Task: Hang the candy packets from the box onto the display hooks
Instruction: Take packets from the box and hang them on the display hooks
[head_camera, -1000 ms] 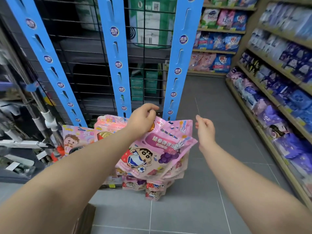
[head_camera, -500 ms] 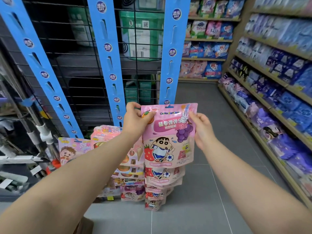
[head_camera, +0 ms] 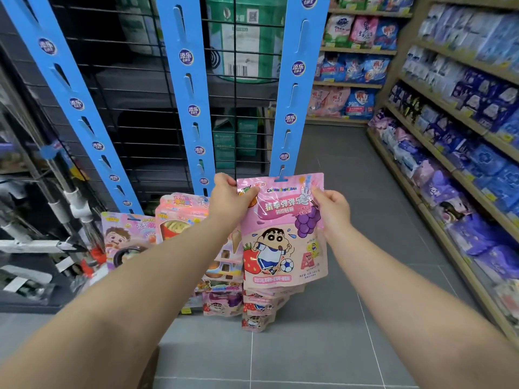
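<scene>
Both hands hold one pink candy packet (head_camera: 283, 234) upright against the lower end of the right blue display strip (head_camera: 295, 88). The left hand (head_camera: 233, 200) pinches the packet's upper left corner, thumb on the printed face and fingers curled behind. The right hand (head_camera: 332, 209) grips the upper right edge in the same manner. The hang slot (head_camera: 280, 179) at the packet's top edge lies over a blue hook tab of the strip; whether the tab passes fully through the slot cannot be confirmed from this view. Matching packets (head_camera: 264, 307) hang in a column directly below. Other pink packets (head_camera: 179, 217) hang at the foot of the middle strip (head_camera: 191, 94). All strips are mounted on a black wire grid (head_camera: 134, 94).
</scene>
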